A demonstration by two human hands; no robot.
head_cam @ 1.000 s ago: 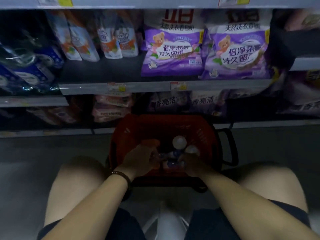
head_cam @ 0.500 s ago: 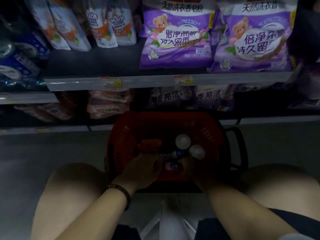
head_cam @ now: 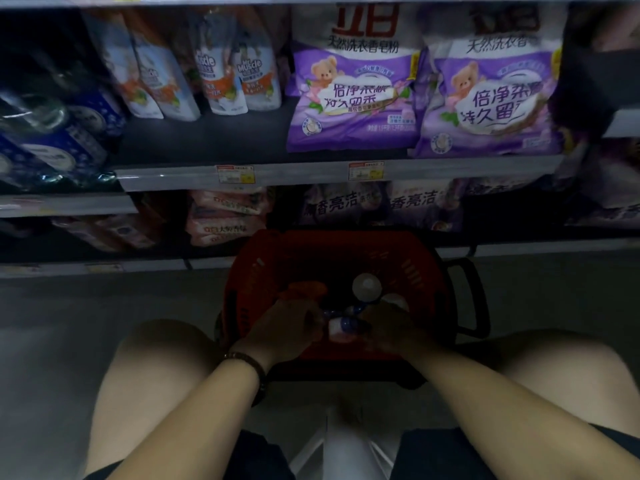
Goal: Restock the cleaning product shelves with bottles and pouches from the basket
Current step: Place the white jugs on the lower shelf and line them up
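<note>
Left hand (head_cam: pixel 287 327): inside the basket (head_cam: pixel 263 261), back of the hand up. Its fingers are curled against the left side of the bottle (head_cam: pixel 346 325). A wristband (head_cam: pixel 247 362) sits on this wrist. An orange item (head_cam: pixel 304 289) lies just beyond the knuckles; what it is cannot be told.

Bottle: low in the basket, between the two hands. The blue cap points up toward the camera. The long axis is near upright, with the pale body under the cap and mostly hidden.

White caps (head_cam: pixel 367 287): two, just beyond the bottle and the right hand, both pointing up.

Right hand (head_cam: pixel 391 332): just beside the right side of the bottle, dark and blurred. Whether its fingers grip cannot be told.

Shelf (head_cam: pixel 311 174): well beyond both hands. Pouches (head_cam: pixel 221 81) stand upright beyond and left of the left hand. Purple bags (head_cam: pixel 353 98) lean beyond the right hand.
</note>
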